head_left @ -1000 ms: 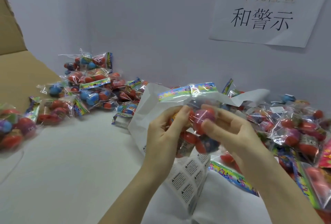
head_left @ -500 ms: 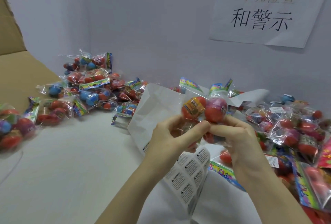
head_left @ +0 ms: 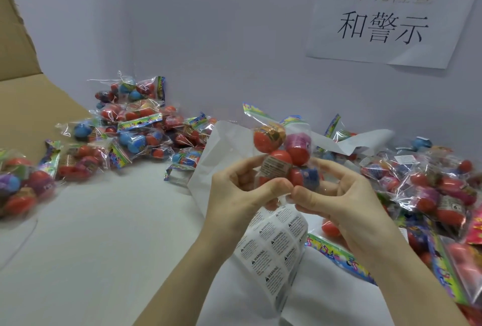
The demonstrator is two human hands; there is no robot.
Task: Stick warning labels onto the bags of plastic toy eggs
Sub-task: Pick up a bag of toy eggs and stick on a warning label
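Bag point(head_left: 284, 153) of toy eggs upright | fingers of left hand point(head_left: 242, 195) and right hand point(head_left: 336, 195) pinching it

Open white tabletop point(head_left: 109, 242) across the left foreground, free for a hand to pass; hemmed at the back left by a heap of egg bags point(head_left: 135, 127) against the wall point(head_left: 208, 38); blocked at the far left by a cardboard flap point(head_left: 23, 106) and another cluster of bags point(head_left: 23, 182) at the edge. Centre taken by both hands, left hand point(head_left: 242, 195) and right hand point(head_left: 336, 200), with the held bag point(head_left: 284, 158) above the curled label sheet point(head_left: 273, 250); right side crowded with piled bags point(head_left: 438, 190), no bare surface there.
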